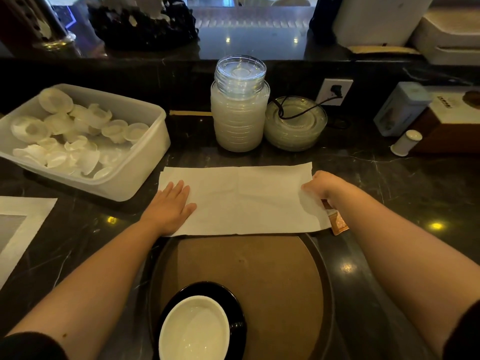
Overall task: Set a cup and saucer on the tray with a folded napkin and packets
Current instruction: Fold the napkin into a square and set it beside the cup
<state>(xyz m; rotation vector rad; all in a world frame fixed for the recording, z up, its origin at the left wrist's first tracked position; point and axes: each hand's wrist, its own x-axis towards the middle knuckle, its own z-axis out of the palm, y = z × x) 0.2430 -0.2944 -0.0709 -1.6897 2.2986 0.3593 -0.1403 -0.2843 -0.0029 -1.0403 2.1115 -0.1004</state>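
Here the step in hand looks to be folding the napkin (241, 201), which lies spread flat on the dark worktop (389, 178), its near edge just past or over the far rim of the round tray (327, 268). To fold it well, I would keep the left hand (170, 205) pressing flat as an anchor, bring the right end over in one smooth sweep so the edges meet squarely, then run a palm along the crease.

The left hand lies open, fingers spread, palm down on the napkin's left end. The right hand (324, 187) is closed on the right end, pinching the paper so that corner lifts a little off the worktop. The hands are well apart, one at each end.

A brown packet (337, 222) peeks out from under the raised right corner, just beside the right wrist; whether there is more than one I cannot tell. The white cup (194, 331) already sits on its black saucer (233, 302) at the near side of the tray, between the forearms.
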